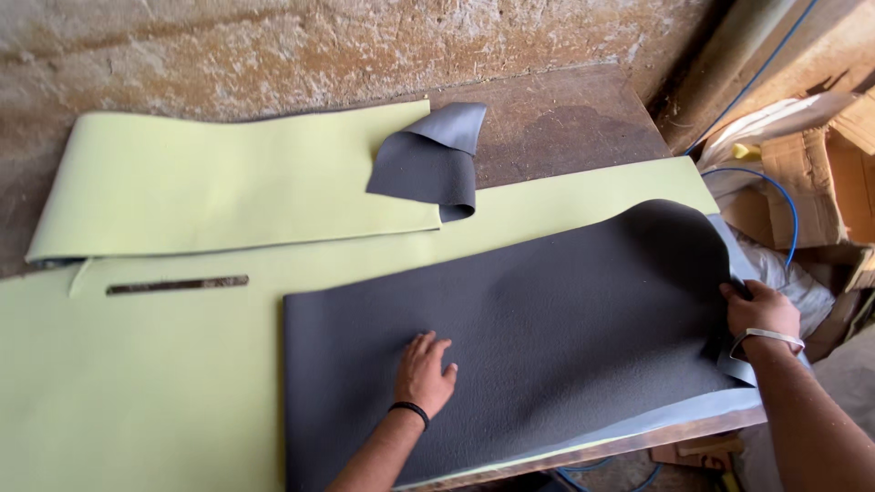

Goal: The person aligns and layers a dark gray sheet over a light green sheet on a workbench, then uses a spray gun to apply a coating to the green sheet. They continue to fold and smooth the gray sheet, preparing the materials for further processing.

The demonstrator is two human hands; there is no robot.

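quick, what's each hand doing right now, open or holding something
Left hand: open, flat on the dark grey sheet.
Right hand: closed, fingers gripping that sheet's curled right edge.

The dark grey sheet (547, 328) showed a matt, finely pebbled, leather-like face with a smoother pale grey backing. The pale yellow-green sheets (164, 383) looked like soft, smooth, matt foam. The worktable (556, 118) was worn, dull brown wood. The wall (273, 46) was rough, pitted plaster. The boxes (820, 173) were creased brown cardboard.
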